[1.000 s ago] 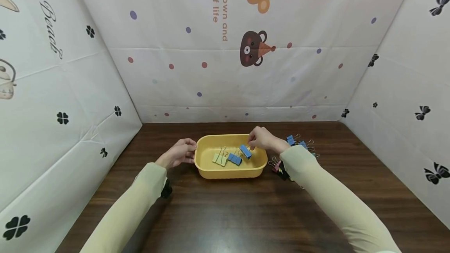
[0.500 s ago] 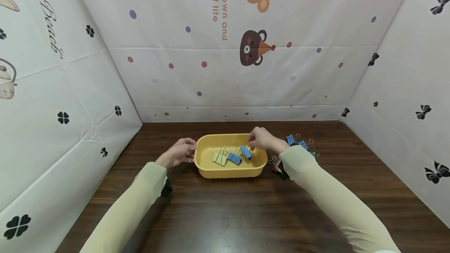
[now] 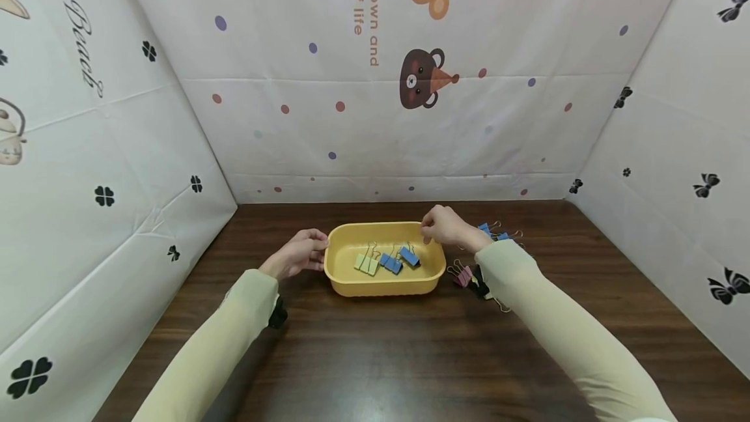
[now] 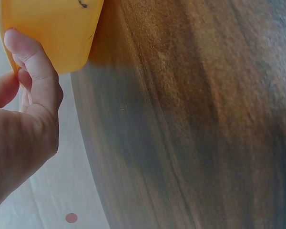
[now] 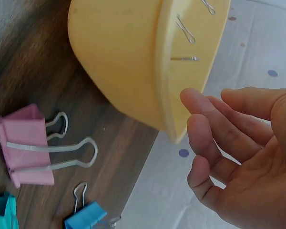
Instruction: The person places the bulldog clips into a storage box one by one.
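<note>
The left hand [image 3: 297, 254] pinches the left end of the yellow tray [image 3: 381, 288], lower centre of the head view; the right hand [image 3: 448, 225], fingers loosely bent, holding nothing, is near the tray's rightmost blue clip [image 3: 409, 256].

The person wears long plain sleeves [image 3: 205, 350] in pale yellow-green. The cuffs [image 3: 506, 269] are wide. The right sleeve [image 3: 577, 331] has little wrinkles. A small black thing [image 3: 278, 314] shows by the left cuff [image 3: 253, 290]. The hands [image 3: 297, 254] are bare.
</note>
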